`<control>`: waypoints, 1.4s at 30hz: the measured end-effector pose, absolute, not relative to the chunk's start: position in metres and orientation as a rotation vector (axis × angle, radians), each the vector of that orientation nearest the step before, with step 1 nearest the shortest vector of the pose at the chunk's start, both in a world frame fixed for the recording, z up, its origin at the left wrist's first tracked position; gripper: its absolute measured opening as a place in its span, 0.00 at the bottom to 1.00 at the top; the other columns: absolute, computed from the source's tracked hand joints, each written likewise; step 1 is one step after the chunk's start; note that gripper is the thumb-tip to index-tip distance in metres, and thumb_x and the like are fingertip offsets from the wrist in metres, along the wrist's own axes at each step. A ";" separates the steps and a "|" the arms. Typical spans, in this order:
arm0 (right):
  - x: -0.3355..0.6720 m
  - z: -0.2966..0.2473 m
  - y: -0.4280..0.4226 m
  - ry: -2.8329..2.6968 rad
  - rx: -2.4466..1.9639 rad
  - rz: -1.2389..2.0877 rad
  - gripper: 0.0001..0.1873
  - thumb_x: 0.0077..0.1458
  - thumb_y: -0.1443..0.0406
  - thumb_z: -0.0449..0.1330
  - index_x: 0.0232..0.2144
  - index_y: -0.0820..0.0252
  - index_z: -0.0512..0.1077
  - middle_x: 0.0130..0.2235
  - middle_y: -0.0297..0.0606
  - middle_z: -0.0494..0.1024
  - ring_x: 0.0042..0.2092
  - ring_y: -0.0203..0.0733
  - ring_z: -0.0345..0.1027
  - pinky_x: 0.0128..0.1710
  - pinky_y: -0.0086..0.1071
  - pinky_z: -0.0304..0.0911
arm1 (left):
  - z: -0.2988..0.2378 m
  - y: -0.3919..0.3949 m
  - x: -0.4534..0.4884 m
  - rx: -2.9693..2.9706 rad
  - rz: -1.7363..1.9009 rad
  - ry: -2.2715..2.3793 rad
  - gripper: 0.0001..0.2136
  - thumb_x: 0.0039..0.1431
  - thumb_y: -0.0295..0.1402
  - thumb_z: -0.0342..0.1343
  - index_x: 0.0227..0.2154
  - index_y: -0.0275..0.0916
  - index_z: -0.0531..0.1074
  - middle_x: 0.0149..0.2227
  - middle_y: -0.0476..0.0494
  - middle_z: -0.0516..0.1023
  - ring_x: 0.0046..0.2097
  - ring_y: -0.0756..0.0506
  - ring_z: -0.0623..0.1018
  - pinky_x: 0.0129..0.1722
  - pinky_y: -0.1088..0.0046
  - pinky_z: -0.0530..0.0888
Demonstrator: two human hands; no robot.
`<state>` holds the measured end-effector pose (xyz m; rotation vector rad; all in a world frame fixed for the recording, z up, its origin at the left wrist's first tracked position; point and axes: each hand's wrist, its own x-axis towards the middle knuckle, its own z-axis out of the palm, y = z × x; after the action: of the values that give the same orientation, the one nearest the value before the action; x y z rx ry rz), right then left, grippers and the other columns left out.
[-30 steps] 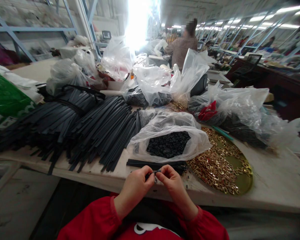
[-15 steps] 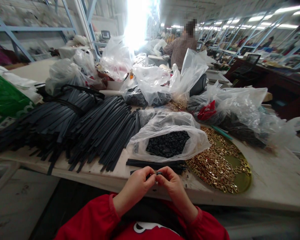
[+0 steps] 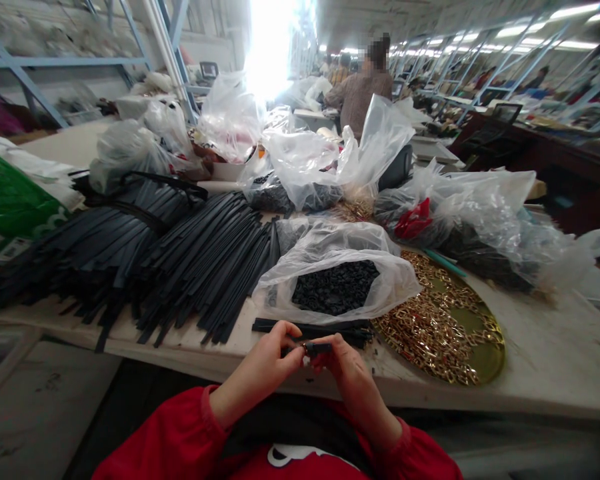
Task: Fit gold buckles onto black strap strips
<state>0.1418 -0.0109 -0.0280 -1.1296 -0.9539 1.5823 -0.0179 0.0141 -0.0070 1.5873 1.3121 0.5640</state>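
Near the table's front edge, my left hand and my right hand meet over a short black strap. The right fingers are closed around the strap. My left thumb and forefinger pinch its other end, where a small gold metal piece shows; its exact shape is too small to tell. Just behind the hands lie several flat black strips. Beyond them, an open plastic bag holds small black pieces. To the right is a round gold tray with many gold metal fittings.
Long black strips are piled on the table at left, some overhanging its edge. Plastic bags crowd the back. A teal tool lies by the tray. Another person is farther back, beside shelving.
My hands have moved slightly apart, the left up and leftward. More of the black strap and the gold piece now shows between them.
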 end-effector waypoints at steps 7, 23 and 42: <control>0.137 -0.030 -0.016 -0.788 -1.063 1.859 0.19 0.40 0.53 0.64 0.30 0.61 0.69 0.26 0.31 0.69 0.26 0.32 0.59 0.27 0.26 0.55 | -0.001 0.009 -0.019 1.746 0.486 1.401 0.08 0.50 0.35 0.52 0.32 0.37 0.64 0.27 0.50 0.72 0.30 0.49 0.71 0.28 0.76 0.65; 0.132 -0.029 -0.014 -0.893 -1.182 1.640 0.18 0.45 0.54 0.60 0.25 0.57 0.56 0.20 0.25 0.64 0.21 0.31 0.58 0.24 0.26 0.54 | 0.007 0.002 -0.018 1.167 0.537 1.136 0.09 0.48 0.35 0.55 0.28 0.34 0.69 0.29 0.46 0.76 0.34 0.47 0.74 0.34 0.74 0.68; 0.143 -0.033 -0.005 -0.744 -1.061 2.112 0.17 0.45 0.56 0.60 0.29 0.59 0.58 0.22 0.29 0.73 0.17 0.27 0.61 0.18 0.22 0.54 | 0.010 0.008 -0.018 0.770 0.461 1.067 0.10 0.42 0.35 0.59 0.26 0.33 0.69 0.23 0.52 0.71 0.21 0.56 0.60 0.21 0.79 0.53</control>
<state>0.1435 -0.0050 -0.0328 -1.0607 -0.7442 2.1123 -0.0182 0.0084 0.0099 0.7704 1.0672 0.4612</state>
